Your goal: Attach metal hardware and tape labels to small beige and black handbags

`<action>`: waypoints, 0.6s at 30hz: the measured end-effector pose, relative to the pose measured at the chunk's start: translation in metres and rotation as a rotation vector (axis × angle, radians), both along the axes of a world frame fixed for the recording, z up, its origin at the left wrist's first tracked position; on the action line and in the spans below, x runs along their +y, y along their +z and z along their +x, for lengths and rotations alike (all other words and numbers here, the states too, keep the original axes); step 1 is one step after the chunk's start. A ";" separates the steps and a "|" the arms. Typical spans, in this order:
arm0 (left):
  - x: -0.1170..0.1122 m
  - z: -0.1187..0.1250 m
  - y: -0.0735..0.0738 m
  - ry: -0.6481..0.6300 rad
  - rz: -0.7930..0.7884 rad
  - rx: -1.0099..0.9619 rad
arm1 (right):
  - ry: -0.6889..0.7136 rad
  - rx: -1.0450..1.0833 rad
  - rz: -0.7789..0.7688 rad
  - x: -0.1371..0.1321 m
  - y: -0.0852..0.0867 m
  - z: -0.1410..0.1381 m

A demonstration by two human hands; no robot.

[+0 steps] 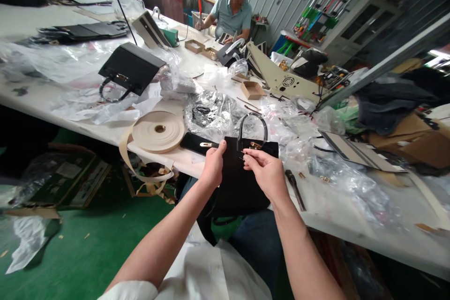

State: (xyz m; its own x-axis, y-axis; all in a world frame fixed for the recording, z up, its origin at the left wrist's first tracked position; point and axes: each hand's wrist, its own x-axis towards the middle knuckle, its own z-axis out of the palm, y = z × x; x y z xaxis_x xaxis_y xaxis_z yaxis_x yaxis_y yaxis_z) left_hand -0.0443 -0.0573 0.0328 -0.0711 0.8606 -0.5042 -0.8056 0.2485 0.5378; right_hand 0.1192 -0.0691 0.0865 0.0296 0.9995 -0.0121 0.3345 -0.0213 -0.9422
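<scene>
Just at the near edge of the white tabletop (351,215), the black handbag (239,187) sits between both hands: the left hand (213,168) is closed on its upper left side, and the right hand (265,171) pinches a small gold fitting (250,151) at its top front. A roll of tan tape (158,131) and crumpled plastic wrap (211,112) lie close behind, in a cluttered workshop with a green floor (87,253). The handbag stands upright, its handle (252,124) arching toward the far edge and its body hanging below the near edge.

black handbag (242,183), gold clasp (255,146), cream tape roll (159,131), green floor (91,253)
</scene>
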 end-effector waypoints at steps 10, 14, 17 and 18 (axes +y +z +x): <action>-0.007 0.006 0.006 -0.014 0.099 0.060 | -0.010 -0.211 0.155 0.003 0.011 -0.017; -0.008 0.005 0.005 -0.021 0.127 0.078 | 0.006 -0.277 0.215 0.006 0.015 -0.021; -0.010 0.004 0.005 -0.013 0.133 0.096 | 0.028 -0.304 0.224 0.009 0.017 -0.021; -0.011 0.004 0.005 -0.007 0.137 0.106 | 0.037 -0.312 0.225 0.010 0.017 -0.021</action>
